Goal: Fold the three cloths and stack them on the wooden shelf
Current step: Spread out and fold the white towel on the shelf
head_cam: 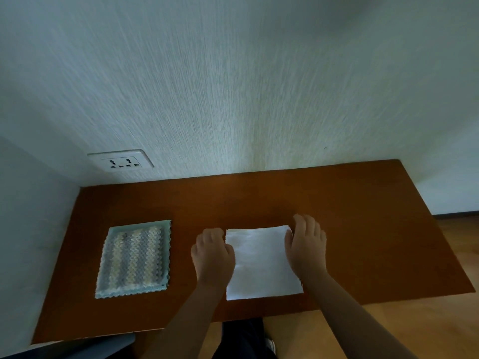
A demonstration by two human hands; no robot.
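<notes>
Both forearms came in from the bottom edge, bare and reaching forward, the two of them near parallel. The left hand (212, 252) sat knuckles up, fingers curled under, thumb in against the left edge of the white cloth (261, 263), pinching it. The right hand (307, 244) arched over the far right corner, fingers bent down, thumb on top. Whether it gripped or only pressed, the blur wouldn't say.

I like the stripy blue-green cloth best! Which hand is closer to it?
Left. The left hand is at the left edge of the white square cloth, just right of the striped teal-edged cloth. The right hand is farther away, at the white cloth's right edge.
</notes>
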